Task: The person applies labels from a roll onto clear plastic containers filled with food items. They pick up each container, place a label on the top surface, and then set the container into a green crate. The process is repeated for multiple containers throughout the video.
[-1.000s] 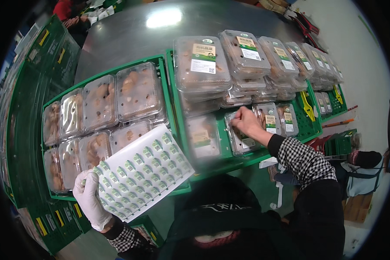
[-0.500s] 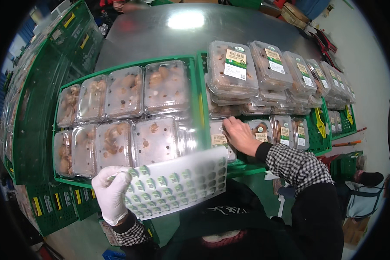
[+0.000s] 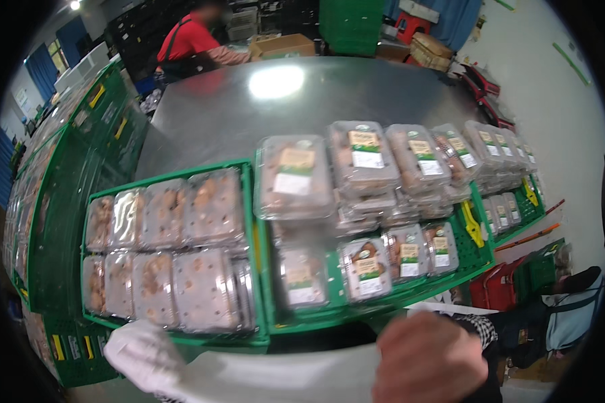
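Note:
In my white-gloved left hand (image 3: pixel 144 356), closed and slightly blurred, is one end of a white sticker sheet (image 3: pixel 282 376). My bare right hand (image 3: pixel 427 363) is curled at the sheet's right end, its fingertips blurred and partly hidden. Both hands are at the lower edge, in front of two green crates. The left crate (image 3: pixel 254 269) holds rows of clear plastic boxes (image 3: pixel 208 289) of mushroom-like brown food, with no labels on their lids. In the right crate (image 3: pixel 383 305) are labelled boxes (image 3: pixel 368 269), with stacks of more labelled boxes (image 3: pixel 361 158) behind them.
A shiny metal table (image 3: pixel 275 101) stretches behind the crates. Tall green crates (image 3: pixel 81 174) are stacked at the left. Across the table, a person in red (image 3: pixel 191 43) is beside an open cardboard box (image 3: pixel 282 46). A red crate (image 3: pixel 494 285) stands low at the right.
My right hand has left a labelled box in the right crate and come back to the sticker sheet. The sheet sits lower in view. The view has tilted up, showing the person in red.

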`<state>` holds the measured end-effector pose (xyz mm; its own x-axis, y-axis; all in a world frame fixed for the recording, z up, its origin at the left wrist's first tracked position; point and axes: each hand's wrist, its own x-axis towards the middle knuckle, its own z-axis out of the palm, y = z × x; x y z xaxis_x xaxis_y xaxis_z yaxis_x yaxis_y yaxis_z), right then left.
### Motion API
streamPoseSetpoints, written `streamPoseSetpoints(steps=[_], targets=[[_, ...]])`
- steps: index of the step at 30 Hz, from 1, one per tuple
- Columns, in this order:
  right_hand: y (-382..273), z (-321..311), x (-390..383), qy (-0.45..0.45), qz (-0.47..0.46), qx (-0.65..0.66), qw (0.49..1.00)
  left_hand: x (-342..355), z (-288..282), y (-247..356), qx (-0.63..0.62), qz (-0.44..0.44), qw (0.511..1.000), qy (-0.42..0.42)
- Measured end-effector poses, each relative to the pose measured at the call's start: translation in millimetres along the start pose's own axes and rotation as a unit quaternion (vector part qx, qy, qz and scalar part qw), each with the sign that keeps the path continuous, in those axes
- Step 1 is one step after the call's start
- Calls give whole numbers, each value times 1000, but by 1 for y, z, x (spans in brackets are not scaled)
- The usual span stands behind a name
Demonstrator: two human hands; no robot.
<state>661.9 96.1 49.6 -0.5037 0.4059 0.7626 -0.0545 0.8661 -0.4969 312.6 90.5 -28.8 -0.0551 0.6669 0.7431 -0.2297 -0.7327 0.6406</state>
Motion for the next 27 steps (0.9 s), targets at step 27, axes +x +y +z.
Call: streamPoseSetpoints(steps=[27], targets=[[155,-173,-187,-4,264,-495,828,35,240,-200,561,-19,778,-284]])
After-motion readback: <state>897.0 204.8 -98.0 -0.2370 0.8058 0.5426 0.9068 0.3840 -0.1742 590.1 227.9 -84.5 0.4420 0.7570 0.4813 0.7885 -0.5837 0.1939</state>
